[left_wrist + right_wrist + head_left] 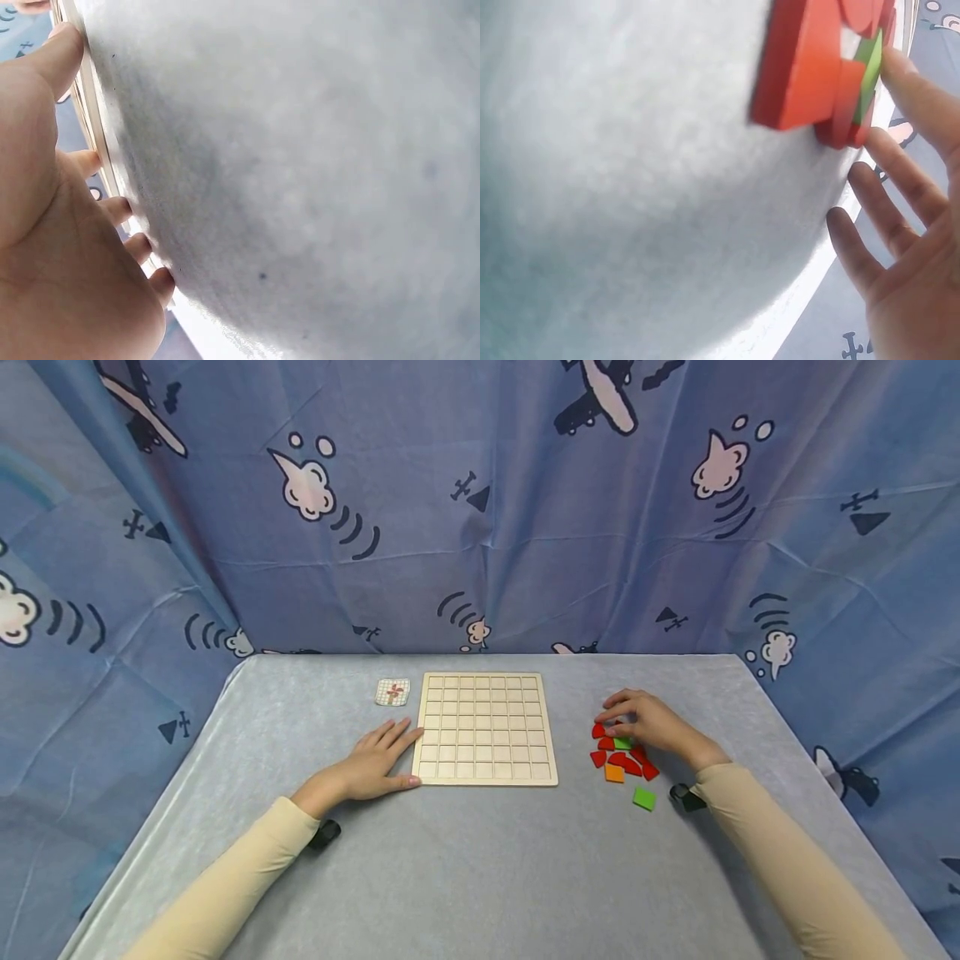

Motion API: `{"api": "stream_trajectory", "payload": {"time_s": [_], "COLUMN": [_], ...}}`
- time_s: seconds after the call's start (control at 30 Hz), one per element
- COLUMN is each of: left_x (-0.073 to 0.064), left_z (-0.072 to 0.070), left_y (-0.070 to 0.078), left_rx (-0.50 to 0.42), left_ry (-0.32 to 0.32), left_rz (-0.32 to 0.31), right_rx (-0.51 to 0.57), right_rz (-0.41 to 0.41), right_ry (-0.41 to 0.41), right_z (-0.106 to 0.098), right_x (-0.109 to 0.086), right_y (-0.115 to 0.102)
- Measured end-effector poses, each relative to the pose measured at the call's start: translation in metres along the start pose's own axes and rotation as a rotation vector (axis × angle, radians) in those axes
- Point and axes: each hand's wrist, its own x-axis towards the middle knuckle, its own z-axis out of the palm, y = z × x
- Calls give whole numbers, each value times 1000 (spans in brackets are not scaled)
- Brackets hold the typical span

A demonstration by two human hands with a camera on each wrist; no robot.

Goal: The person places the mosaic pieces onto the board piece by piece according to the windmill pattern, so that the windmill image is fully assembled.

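Observation:
On the left, my left hand [375, 763] rests flat on the cloth with spread fingers. Its index finger and thumb touch the left edge of a pale wooden grid board [484, 729]. In the left wrist view, the thumb [64, 56] meets the board's edge. At the right, my right hand [651, 720] hovers low over a group of flat pieces, fingers loosely extended. Near its fingertips are a red piece [598, 731] and a green square [622, 744]. The right wrist view has the thumb [907, 75] beside the green piece; contact there is hard to tell.
A small card with a pinwheel-like picture [392, 692] lies left of the board. An orange square [614, 773] borders the red pieces, and another green square [644, 798] lies nearer the front. A patterned blue curtain [480, 510] hangs behind the grey-clothed table [480, 877].

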Motion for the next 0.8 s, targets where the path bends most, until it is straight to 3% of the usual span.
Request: {"api": "stream_trajectory", "payload": {"time_s": [0.8], "left_x": [3], "left_z": [3], "left_y": [-6], "left_rx": [5], "left_ry": [-14], "left_rz": [0], "right_rx": [-29], "right_rz": [28], "right_ry": [7], "right_z": [0], "right_x": [5], "right_y": [0]}}
